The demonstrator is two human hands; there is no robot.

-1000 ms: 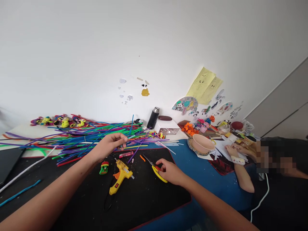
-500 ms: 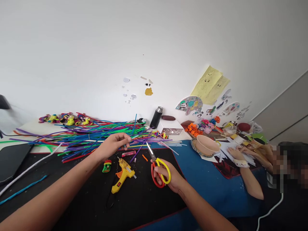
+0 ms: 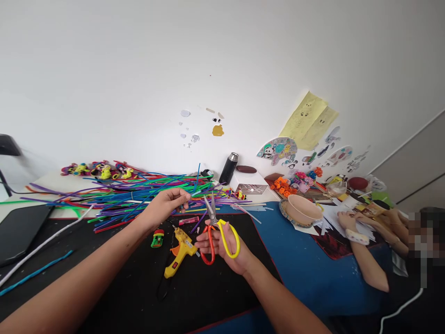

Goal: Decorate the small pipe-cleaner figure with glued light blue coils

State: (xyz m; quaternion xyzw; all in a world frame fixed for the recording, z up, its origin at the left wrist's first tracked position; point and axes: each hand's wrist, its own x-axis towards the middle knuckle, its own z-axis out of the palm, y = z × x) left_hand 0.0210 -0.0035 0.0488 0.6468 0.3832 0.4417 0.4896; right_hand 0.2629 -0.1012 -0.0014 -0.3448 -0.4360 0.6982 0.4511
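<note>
My left hand (image 3: 172, 202) is closed in a pinch on a short pale-blue pipe cleaner (image 3: 196, 193), whose end sticks out past the fingertips. Scissors (image 3: 212, 221) with one red and one yellow handle are in my right hand (image 3: 232, 248), the fingers through the loops. Their blades are spread apart and point up, just right of the pipe cleaner's end. Below my left hand lie a yellow glue gun (image 3: 181, 253) and a small green, red and yellow piece (image 3: 157, 238) on the black mat (image 3: 125, 287).
A heap of coloured pipe cleaners (image 3: 139, 197) stretches along the wall side. Behind it stands a black flask (image 3: 229, 169) by a white box (image 3: 250, 181). A pink bowl (image 3: 304, 211) sits at right, near a co-worker's hands (image 3: 351, 220) over papers. A white cable (image 3: 52, 241) crosses the left.
The scissors have gone from closed to spread blades, and my right hand has moved slightly left and opened its grip. My left hand has stayed nearly in place. The view has shifted a little.
</note>
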